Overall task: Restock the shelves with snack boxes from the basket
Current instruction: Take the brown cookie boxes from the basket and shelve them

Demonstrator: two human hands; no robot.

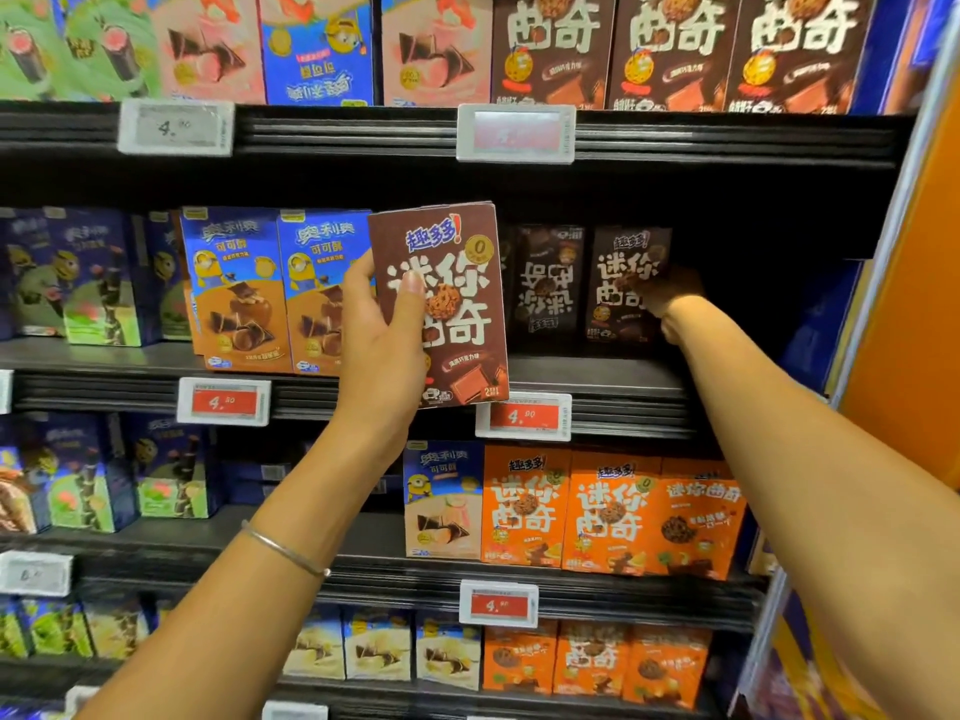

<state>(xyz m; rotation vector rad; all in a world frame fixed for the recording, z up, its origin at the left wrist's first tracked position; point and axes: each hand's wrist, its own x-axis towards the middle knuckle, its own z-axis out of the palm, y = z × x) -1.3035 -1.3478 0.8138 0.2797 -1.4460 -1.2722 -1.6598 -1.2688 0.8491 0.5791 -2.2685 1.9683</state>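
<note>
Left forearm comes up from lower left, thin bracelet (285,550) on the wrist. Left grip (382,324) is raised with its back to the camera, thumb across the front of a brown snack box (467,283) and fingers wrapped behind its left edge, pinching it. The box is upright, front facing the camera, held in the air just in front of the middle shelf lip (623,402). Its bottom edge overlaps the red price tag (523,415).

Right arm stretches long from lower right, over the lip and deep into the same shelf. Right grip (670,298) sits in shadow against the right edge of a far brown box (626,283). Touching it; cannot tell if the fingers clamp or only press.

Just left of that box, another brown box (550,283) stands upside down at the back. Bare shelf board runs from the lip to these two. Dark open space to the right of the far box, up to the blue side wall (826,314). Blue-and-orange boxes (239,293) stand at the front to the left, beside the held box. The shelf above hangs low over the gap.
</note>
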